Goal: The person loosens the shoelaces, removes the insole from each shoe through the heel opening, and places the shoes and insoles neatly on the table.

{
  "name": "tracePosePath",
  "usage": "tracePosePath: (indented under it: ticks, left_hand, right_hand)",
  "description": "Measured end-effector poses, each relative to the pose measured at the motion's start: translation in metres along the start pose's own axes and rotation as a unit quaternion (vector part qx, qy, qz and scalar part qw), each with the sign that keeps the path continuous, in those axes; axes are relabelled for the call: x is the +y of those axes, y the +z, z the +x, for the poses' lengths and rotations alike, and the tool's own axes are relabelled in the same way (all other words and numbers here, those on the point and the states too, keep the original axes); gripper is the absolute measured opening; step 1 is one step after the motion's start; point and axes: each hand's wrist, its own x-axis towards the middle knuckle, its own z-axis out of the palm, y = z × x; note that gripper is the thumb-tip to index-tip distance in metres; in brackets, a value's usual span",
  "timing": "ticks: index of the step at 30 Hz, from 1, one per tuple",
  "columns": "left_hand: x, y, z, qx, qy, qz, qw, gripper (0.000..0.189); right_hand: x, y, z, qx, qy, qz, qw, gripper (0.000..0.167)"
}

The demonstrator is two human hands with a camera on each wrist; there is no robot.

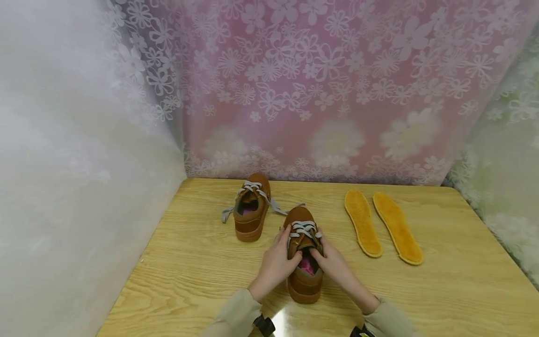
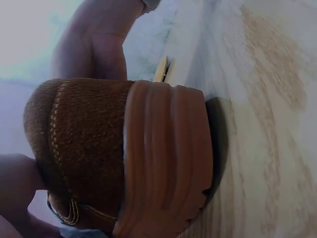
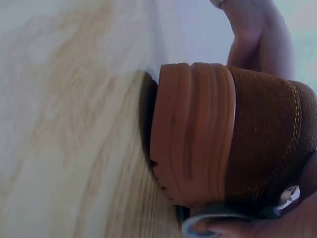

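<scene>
A brown suede lace-up shoe (image 1: pixel 305 286) stands on the table, toe pointing away from me. My left hand (image 1: pixel 274 263) grips its left side, with the thumb at the edge of the opening. From the other side my right hand (image 1: pixel 335 268) holds it, thumb tucked over the collar and fingers beside the laces (image 1: pixel 303 228). Pink lining shows inside the opening. In the left wrist view the shoe's ridged rubber heel (image 2: pixel 166 158) fills the middle, close over the wood. The right wrist view shows the same heel (image 3: pixel 193 134) and stitched suede, with a loop of grey lace by the fingers.
A matching brown shoe (image 1: pixel 249 226) stands farther back on the left, its grey lace ends (image 1: pixel 228 214) spread out. Two yellow fuzzy insoles (image 1: pixel 363 225) lie side by side at the right. A pink floral curtain (image 1: pixel 311 93) hangs behind the wooden table (image 1: pixel 189 262).
</scene>
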Motion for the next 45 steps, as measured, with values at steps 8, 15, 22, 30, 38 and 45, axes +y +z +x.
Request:
tracePosePath:
  ticks: [8, 15, 22, 30, 38, 45]
  left_hand:
    - [0.002, 0.003, 0.006, 0.063, -0.012, -0.002, 0.9979, 0.064]
    - [0.004, -0.006, 0.003, 0.104, 0.009, 0.002, 0.9945, 0.056]
    - [0.018, -0.040, 0.000, 0.156, 0.037, -0.017, 0.9869, 0.055]
    - [0.022, -0.079, -0.005, 0.207, 0.047, -0.022, 0.9770, 0.056]
    - [0.013, -0.125, -0.013, 0.248, 0.024, -0.031, 0.9680, 0.055]
    - [-0.026, -0.154, -0.030, 0.291, -0.066, -0.013, 0.9544, 0.053]
  right_hand:
    - [-0.009, 0.011, 0.003, 0.022, 0.031, 0.045, 0.9983, 0.064]
    - [-0.027, 0.017, 0.000, 0.025, 0.010, 0.106, 0.9940, 0.064]
    - [-0.060, 0.020, -0.003, 0.038, -0.012, 0.158, 0.9866, 0.069]
    - [-0.097, 0.030, 0.007, 0.050, -0.056, 0.167, 0.9832, 0.071]
    - [-0.136, 0.049, 0.031, 0.016, -0.133, 0.164, 0.9772, 0.071]
    - [-0.155, 0.094, 0.063, -0.049, -0.176, 0.095, 0.9785, 0.071]
